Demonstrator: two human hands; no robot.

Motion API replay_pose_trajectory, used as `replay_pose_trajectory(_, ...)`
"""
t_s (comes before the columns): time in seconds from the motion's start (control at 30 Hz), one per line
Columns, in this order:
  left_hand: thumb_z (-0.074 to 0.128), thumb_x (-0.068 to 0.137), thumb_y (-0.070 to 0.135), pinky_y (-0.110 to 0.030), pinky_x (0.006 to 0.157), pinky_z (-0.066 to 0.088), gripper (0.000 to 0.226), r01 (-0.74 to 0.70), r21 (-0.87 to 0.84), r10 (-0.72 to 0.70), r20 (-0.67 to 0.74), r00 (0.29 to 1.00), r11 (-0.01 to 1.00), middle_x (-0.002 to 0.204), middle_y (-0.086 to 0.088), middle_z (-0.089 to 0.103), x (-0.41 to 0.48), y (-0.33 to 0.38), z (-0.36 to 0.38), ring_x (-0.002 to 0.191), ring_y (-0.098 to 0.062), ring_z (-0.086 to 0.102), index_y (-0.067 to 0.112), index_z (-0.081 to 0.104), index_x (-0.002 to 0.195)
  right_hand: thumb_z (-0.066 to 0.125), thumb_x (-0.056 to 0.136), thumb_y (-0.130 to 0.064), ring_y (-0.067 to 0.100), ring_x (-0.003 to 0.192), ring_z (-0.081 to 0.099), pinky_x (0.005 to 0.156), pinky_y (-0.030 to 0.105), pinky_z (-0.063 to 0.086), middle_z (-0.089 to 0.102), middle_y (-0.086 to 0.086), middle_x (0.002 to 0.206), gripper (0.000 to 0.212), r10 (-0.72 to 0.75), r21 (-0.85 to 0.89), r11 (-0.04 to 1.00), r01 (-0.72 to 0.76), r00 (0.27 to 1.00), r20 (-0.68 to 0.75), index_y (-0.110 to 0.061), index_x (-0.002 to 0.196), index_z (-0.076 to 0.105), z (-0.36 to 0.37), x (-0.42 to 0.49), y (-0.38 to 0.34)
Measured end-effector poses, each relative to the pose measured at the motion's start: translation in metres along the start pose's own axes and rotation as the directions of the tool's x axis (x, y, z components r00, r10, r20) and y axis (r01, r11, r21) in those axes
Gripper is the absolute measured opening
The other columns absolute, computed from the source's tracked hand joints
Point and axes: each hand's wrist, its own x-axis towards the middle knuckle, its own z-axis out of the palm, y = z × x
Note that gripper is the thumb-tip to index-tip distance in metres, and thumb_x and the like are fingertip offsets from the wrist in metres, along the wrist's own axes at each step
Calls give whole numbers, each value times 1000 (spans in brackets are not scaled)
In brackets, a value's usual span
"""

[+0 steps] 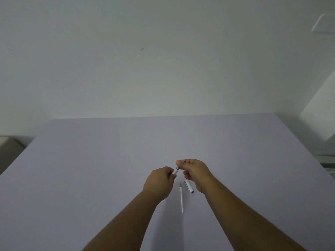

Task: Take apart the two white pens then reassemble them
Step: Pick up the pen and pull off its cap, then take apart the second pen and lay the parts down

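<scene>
A white pen is held in the air between my two hands, above the lilac table. My left hand grips its white barrel. My right hand pinches the silver front end, with the pen's tip poking out past the fingers. Only a short piece of the pen shows between the hands. On the table below lies a thin white ink refill with a dark tip pointing away from me. Beside it, under my right hand, lies a white pen cap with a silver clip.
The table's far edge runs along a plain white wall. A white box-like object stands off the table's right side, and a beige floor patch shows at the left.
</scene>
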Motion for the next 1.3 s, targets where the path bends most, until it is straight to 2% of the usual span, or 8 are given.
replay_pose_trajectory(0.2,46,95,32,-34,68,51,23,-2,17,3,-11,1000,1000,89,-2,69,3,-2,1,72,-18,59,19,64,100,56,88,-1,15,91,64,76,26,49,71,3,96,21,-30,86,996,28,999,28,-16,97,68,0,3,-1)
replay_pose_trajectory(0.33,46,95,32,-32,69,51,24,-2,12,2,-10,1000,1000,90,-2,69,6,-2,3,72,-17,58,18,64,102,69,83,-25,16,79,57,74,28,49,66,4,90,15,14,35,999,-13,1000,-3,-15,94,69,2,1,-2)
replay_pose_trajectory(0.5,46,95,32,-31,68,50,23,-1,13,1,-12,1000,1000,89,-1,69,6,-3,2,72,-17,59,19,64,101,58,88,-4,15,89,63,72,25,47,70,-1,92,21,-57,83,995,56,998,15,-20,97,66,2,3,0)
replay_pose_trajectory(0.6,46,95,31,-35,72,53,23,-1,10,1,-6,1000,1000,90,-3,70,6,-3,2,77,-20,62,18,64,100,63,86,-10,15,83,60,73,27,47,68,3,94,21,-2,81,997,-2,999,44,-16,106,65,3,1,-2)
replay_pose_trajectory(0.73,46,95,31,-36,73,53,23,-1,-5,1,4,1000,1000,91,-3,70,6,-4,2,79,-21,63,17,64,99,67,84,-12,15,81,59,69,24,47,66,-1,85,9,-61,31,998,62,998,-30,-20,88,67,4,-1,-3)
replay_pose_trajectory(0.83,45,95,31,-36,73,53,24,7,-37,-6,26,1000,999,93,-1,71,5,-6,2,79,-19,62,18,63,101,55,88,-1,11,87,63,70,24,47,71,-4,91,27,-108,83,990,112,993,-52,-25,90,65,0,-1,-9)
replay_pose_trajectory(0.97,47,94,28,-23,59,47,26,23,-139,-14,62,998,990,93,2,69,3,-8,1,65,-11,57,28,55,118,51,88,1,12,90,63,74,26,46,73,-6,93,31,-122,67,990,122,992,-5,-24,101,64,-3,-2,-12)
replay_pose_trajectory(1.3,45,92,23,-23,56,47,20,74,-263,-34,153,988,962,83,-5,70,5,-10,4,57,-13,50,38,54,101,69,82,-16,11,85,64,70,24,48,70,-2,92,22,-89,238,957,165,950,-300,-28,96,59,-14,21,-18)
